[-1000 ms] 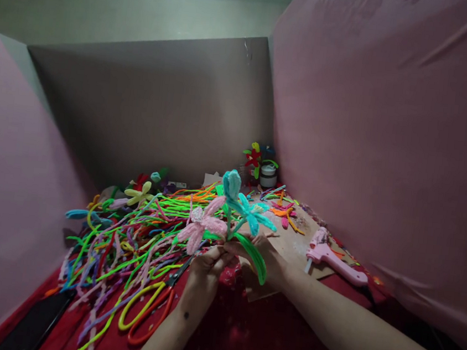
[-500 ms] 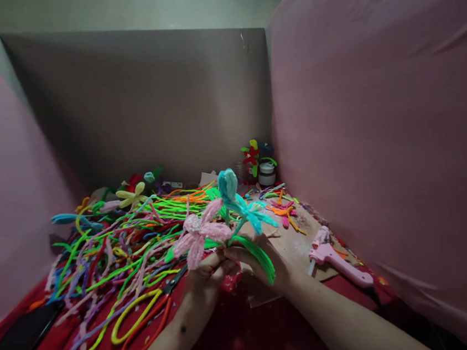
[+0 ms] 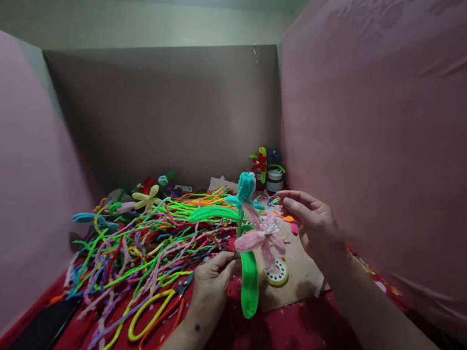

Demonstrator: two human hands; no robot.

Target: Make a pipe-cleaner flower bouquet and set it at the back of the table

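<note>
My left hand (image 3: 211,284) is closed round the thin stem of a pipe-cleaner flower bunch, holding it upright over the table. The bunch has a turquoise bud (image 3: 246,186) on top, a pink flower (image 3: 263,236) facing right, and turquoise petals partly hidden behind it. One long green leaf (image 3: 216,213) reaches left; another green leaf (image 3: 250,288) hangs down. My right hand (image 3: 310,219) is raised to the right of the bunch, apart from it, fingers stretched out and nothing seen in them.
A heap of coloured pipe cleaners (image 3: 155,239) spreads left, with scissors (image 3: 160,315) and a black phone (image 3: 44,325) in front. A tape roll (image 3: 276,272) lies on a cardboard sheet (image 3: 301,265). Farther back stand a white jar (image 3: 274,180) and a red flower (image 3: 260,161).
My right hand has let go of the bunch and moved up and right. The bunch has turned, so the pink flower now faces right. The pink glue gun is no longer visible.
</note>
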